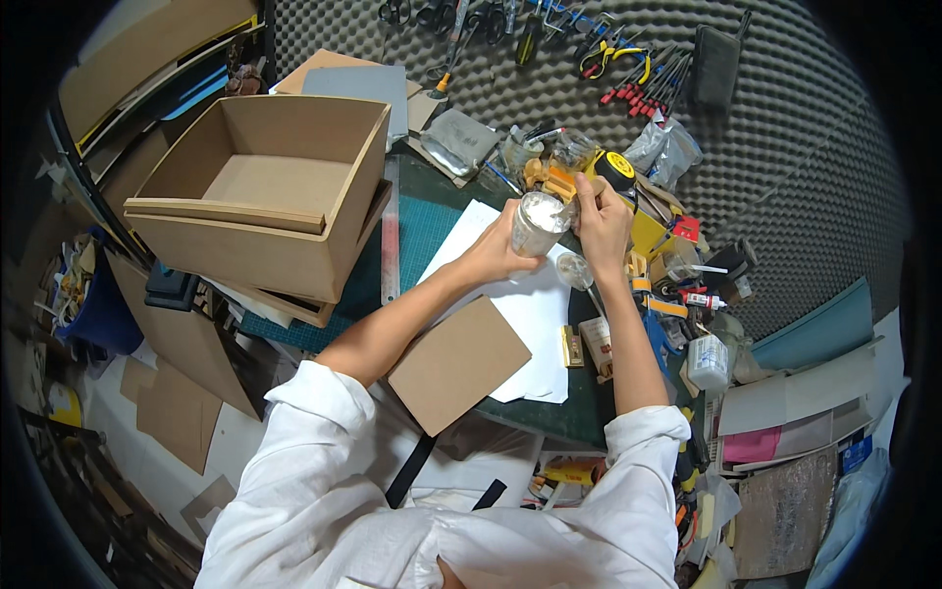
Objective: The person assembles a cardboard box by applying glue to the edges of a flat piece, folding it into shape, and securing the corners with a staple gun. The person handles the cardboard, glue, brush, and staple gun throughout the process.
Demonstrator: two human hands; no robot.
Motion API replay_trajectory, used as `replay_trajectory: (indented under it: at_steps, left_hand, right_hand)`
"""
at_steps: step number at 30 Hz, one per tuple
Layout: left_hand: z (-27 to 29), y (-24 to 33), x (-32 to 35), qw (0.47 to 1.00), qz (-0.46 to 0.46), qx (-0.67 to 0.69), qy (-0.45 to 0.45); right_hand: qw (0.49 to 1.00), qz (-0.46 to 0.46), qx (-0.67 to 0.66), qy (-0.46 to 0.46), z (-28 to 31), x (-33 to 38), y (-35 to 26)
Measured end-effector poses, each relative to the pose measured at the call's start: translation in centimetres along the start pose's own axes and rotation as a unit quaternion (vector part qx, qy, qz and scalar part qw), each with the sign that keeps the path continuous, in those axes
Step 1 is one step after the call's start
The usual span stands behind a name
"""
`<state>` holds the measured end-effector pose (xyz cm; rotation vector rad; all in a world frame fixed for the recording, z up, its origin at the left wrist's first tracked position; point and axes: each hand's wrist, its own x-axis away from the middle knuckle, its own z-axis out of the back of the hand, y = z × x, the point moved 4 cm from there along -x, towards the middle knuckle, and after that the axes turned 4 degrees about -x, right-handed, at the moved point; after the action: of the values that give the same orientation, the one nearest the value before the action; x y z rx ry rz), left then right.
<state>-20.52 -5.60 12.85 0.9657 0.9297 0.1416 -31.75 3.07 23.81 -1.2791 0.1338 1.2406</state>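
Left hand point(500, 250) clamped around clear jar point(538, 224) of white paste, upper centre of frame; right hand point(601, 221) fingers closed on something at jar mouth, above white paper point(535, 314).

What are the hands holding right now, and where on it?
The left hand grips a clear jar of white stuff around its side. The right hand is at its open top; what it holds cannot be told.

We see a dark foam-padded wall point(785, 147) hung with hand tools point(608, 54) (pliers, screwdrivers), a green-matted bench point(412, 231) below, and cardboard scraps point(177, 417) across the floor
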Motion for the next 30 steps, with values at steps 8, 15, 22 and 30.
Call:
replay_trajectory:
  at_steps: [8, 15, 22, 30]
  left_hand:
    - [0.1, 0.5, 0.3, 1.000, 0.022, 0.004, -0.016]
    - [-0.1, 0.5, 0.3, 0.998, 0.045, 0.036, -0.017]
    - [0.0, 0.4, 0.2, 1.000, -0.003, 0.003, 0.001]
    - [0.1, 0.7, 0.4, 0.999, 0.031, 0.029, -0.002]
  right_hand:
    - [0.991, 0.113, 0.054, -0.044, -0.1, -1.4, -3.1]
    - [0.993, 0.094, 0.064, -0.037, 2.6, -6.5, -5.5]
    - [0.997, 0.029, 0.033, -0.068, 2.4, -4.3, -2.1]
    - [0.983, -0.055, -0.018, -0.172, 0.9, -1.7, -0.9]
